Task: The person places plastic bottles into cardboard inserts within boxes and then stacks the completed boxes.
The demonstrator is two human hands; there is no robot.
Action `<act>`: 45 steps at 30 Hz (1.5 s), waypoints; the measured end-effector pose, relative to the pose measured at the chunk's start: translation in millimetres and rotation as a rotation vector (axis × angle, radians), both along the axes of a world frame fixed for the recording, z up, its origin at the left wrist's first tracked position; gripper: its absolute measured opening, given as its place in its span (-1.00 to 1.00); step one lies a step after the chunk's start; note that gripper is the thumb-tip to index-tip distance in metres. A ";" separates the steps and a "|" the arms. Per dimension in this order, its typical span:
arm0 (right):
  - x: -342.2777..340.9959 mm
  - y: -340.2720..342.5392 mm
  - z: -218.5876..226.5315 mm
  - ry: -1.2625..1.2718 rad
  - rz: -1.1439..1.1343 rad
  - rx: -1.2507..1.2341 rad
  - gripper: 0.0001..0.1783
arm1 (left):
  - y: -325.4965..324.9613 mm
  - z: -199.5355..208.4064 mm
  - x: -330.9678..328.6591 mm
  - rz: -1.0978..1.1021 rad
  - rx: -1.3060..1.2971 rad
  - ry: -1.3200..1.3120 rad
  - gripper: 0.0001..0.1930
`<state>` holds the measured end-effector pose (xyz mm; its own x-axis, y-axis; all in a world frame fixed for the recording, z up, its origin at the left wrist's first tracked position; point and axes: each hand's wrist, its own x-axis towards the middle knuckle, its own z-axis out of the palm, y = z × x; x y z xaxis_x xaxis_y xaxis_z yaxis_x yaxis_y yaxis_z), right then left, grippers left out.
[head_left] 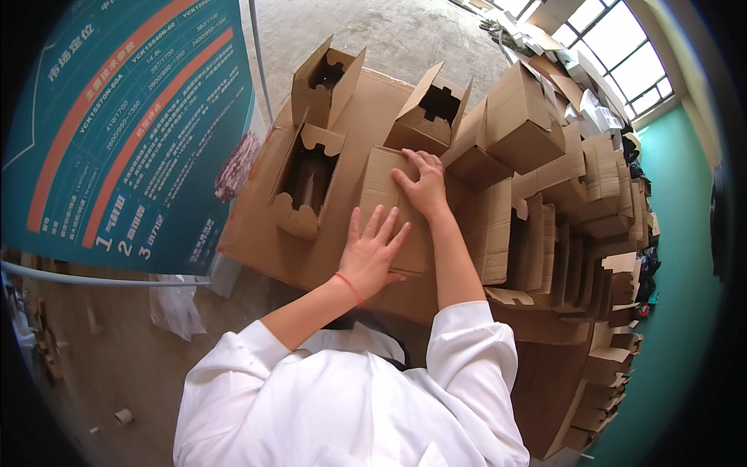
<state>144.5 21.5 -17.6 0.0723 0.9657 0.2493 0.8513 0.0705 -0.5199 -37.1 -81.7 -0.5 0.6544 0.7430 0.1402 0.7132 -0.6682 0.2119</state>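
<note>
A brown cardboard box (pixel 379 176) lies under both my hands, its upper face flat and shut. My left hand (pixel 372 253) rests on its near part, fingers spread; an orange-red band circles that wrist. Farther up, my right hand (pixel 422 185) lies flat on the box near its far right corner, fingers stretched. Left of them stands a box with raised flaps (pixel 288 208) holding a brown cylindrical thing (pixel 313 183). Two more boxes with raised flaps, a far left box (pixel 311 97) and a far middle box (pixel 408 117), stand beyond; their contents are too dark to name.
A large cardboard surface (pixel 257 226) carries these boxes. Closed boxes (pixel 525 128) and a row of opened cartons (pixel 560 265) crowd the right side. To the left stands a blue-green printed banner (pixel 148 194) on a metal frame. Clear plastic bags (pixel 177 307) lie on the floor.
</note>
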 end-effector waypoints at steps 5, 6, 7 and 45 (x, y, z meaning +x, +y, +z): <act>-8.4 1.3 8.6 0.050 -0.020 -0.008 -0.33 | 2.9 -5.1 -25.9 -0.036 0.049 -0.147 -0.19; -2.6 3.7 1.9 0.075 -0.060 0.023 -0.30 | 3.6 -13.0 -22.4 -0.035 0.071 -0.197 -0.18; 4.4 7.5 -7.2 0.104 -0.099 0.056 -0.27 | 1.9 -14.2 -18.7 -0.050 0.073 -0.200 -0.19; -102.3 -18.0 -40.4 1.432 -0.034 -0.707 -0.14 | 42.1 -4.6 -73.0 0.169 0.068 -0.080 -0.10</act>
